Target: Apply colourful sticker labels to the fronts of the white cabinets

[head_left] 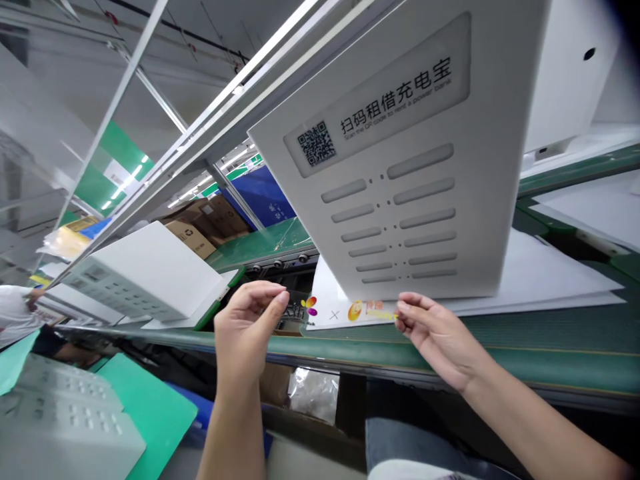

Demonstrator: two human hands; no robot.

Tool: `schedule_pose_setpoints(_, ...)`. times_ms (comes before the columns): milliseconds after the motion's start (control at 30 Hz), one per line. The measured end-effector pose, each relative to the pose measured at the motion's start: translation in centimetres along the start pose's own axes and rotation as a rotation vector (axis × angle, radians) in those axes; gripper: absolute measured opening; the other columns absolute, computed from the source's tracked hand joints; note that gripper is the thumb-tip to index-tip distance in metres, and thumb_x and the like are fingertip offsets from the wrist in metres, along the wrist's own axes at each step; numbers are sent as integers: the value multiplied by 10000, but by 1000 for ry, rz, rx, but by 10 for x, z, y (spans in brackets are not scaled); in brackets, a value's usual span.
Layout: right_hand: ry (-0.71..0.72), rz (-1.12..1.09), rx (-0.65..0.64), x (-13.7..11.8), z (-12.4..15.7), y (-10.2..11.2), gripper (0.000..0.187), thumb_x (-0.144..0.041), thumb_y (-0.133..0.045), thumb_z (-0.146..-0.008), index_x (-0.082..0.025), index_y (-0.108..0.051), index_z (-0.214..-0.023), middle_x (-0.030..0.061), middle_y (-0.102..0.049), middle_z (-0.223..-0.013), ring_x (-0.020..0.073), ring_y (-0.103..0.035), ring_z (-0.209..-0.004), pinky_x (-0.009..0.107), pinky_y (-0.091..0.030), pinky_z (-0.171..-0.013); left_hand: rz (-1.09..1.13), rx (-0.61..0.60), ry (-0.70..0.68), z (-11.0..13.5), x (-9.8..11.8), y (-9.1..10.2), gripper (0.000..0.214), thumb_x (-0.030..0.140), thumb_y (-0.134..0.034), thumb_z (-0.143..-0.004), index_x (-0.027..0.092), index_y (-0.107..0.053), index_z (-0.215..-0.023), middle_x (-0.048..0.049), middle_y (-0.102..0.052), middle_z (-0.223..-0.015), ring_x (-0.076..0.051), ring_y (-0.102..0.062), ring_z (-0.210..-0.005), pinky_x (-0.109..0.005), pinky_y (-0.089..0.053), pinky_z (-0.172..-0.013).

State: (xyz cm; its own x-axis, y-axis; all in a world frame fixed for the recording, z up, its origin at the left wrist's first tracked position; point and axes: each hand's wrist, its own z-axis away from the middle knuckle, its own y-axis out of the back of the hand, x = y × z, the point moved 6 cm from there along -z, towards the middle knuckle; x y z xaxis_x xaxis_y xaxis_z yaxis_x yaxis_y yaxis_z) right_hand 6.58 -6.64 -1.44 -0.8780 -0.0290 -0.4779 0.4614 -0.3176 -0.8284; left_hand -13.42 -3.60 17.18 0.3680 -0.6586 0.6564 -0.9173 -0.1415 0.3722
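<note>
Between my two hands stretches a clear sticker strip [334, 312] printed with coloured logos and a small cross. My left hand [250, 323] pinches its left end between thumb and fingers. At the other end, my right hand [433, 333] grips it with closed fingertips. Just behind the strip stands a white power bank rental cabinet [360, 247], tilted in view, with a QR code panel and two columns of slots on its face. White sheets [545, 273] lie under the cabinet, on a green conveyor belt [500, 343].
To the left, another white cabinet [155, 267] lies farther along the line. Cardboard boxes [200, 230] stand behind it. Down at the lower left are more white cabinets [75, 427] and a green sheet [145, 413]. A person's sleeve [15, 310] shows at the far left.
</note>
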Motion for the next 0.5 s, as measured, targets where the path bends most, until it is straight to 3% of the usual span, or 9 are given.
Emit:
schedule_pose_setpoints(133,97,135,62,-19,2,24,447,-248,-816,-450,-160,-579,-819,-14,-536,-760,46,-498,-665,127,-449,-610,76,6,140,16,-29,-13,96,206,-688,-690,164,-654,-770,-20,-589,-792,-70,-548,-694,-139,-449,-609)
schedule_pose_setpoints(267,224,368,204,-44,7,50,508,-301,-825,-402,-158,-619,-844,11,-569,-805,57,-513,-743,101,-434,-638,101,9,237,36,-58,-33,194,257,-686,-699,159,-647,-862,-34,-576,-859,-68,-556,-662,-164,-462,-610)
schedule_pose_setpoints(367,308,533,308,-64,14,65,468,-351,-816,-352,-152,-651,-742,43,-588,-858,108,-523,-828,182,-446,-742,91,49,289,50,-76,-48,327,276,-695,-692,190,-613,-997,-33,-551,-944,-63,-569,-670,-183,-480,-651)
schedule_pose_setpoints(500,314,695,422,-84,19,83,390,-381,-775,-268,-151,-641,-553,74,-586,-948,199,-500,-971,332,-358,-953,127,33,281,58,-85,-69,189,280,-697,-683,152,-656,-817,-45,-526,-955,-65,-571,-689,-190,-497,-674)
